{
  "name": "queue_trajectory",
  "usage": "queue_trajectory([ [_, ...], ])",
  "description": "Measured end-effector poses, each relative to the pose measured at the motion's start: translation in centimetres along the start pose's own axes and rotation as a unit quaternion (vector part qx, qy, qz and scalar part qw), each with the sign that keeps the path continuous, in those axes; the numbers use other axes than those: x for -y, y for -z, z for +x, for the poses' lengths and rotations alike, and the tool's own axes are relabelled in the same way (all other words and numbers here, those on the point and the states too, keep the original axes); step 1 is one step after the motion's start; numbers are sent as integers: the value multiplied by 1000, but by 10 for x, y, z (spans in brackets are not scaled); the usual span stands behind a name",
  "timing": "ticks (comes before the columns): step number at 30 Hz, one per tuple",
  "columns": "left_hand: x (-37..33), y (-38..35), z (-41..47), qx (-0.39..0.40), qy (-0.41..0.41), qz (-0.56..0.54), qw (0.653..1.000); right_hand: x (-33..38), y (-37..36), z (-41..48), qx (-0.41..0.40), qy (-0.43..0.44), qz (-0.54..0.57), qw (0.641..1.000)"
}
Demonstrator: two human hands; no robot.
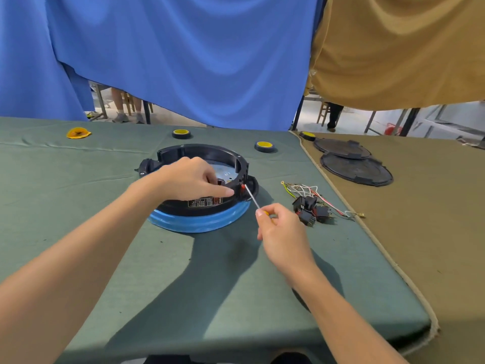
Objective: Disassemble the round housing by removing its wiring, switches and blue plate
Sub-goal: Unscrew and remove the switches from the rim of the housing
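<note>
Round housing sits mid-table on the green cloth, open side up, and the blue plate shows as a ring under its near edge. My left hand is clamped over the near wall, fingers curled inside the rim, forefinger laid out along the outer face. Just past that fingertip, on the housing's right side, there's a red switch set in the wall. The metal tip of the screwdriver is right at it, shaft slanting down and back to my right hand, which pinches the yellow handle between thumb and fingertips.

To the right, near the housing, a loose bundle of black switches and coloured wires lies on the cloth. Further back, two tape rolls and a flat yellow piece. On the adjoining brown cloth, two black round covers overlap, with another tape roll behind them.
</note>
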State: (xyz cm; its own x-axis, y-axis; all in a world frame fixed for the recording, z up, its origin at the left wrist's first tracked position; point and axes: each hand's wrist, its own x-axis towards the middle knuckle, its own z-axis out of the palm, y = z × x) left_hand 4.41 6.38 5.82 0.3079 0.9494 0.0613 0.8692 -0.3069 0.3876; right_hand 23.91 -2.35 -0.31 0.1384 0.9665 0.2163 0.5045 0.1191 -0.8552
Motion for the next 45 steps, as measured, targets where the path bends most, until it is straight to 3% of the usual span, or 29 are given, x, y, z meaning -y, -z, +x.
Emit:
queue_trajectory([
  [5,0,-18,-4,-56,-44,72,995,5,-6,-6,0,16,-9,1000],
  [10,-10,-28,0,-81,-60,72,992,4,1,-6,-2,3,8,1000],
  [16,-10,-36,-3,-134,-70,134,979,31,57,33,1,65,-82,995],
  [23,-7,-36,1,-157,-66,176,970,61,82,66,108,91,-189,972],
  [30,-6,-43,-2,-206,-92,229,947,66,76,83,143,106,-231,957],
  [34,-6,-44,-2,-208,-103,227,946,96,75,100,195,134,-344,909],
  [40,-5,-44,-4,-224,-102,231,941,151,53,131,266,162,-525,792],
  [45,-5,-43,-4,-210,-103,227,945,167,36,141,299,158,-569,750],
])
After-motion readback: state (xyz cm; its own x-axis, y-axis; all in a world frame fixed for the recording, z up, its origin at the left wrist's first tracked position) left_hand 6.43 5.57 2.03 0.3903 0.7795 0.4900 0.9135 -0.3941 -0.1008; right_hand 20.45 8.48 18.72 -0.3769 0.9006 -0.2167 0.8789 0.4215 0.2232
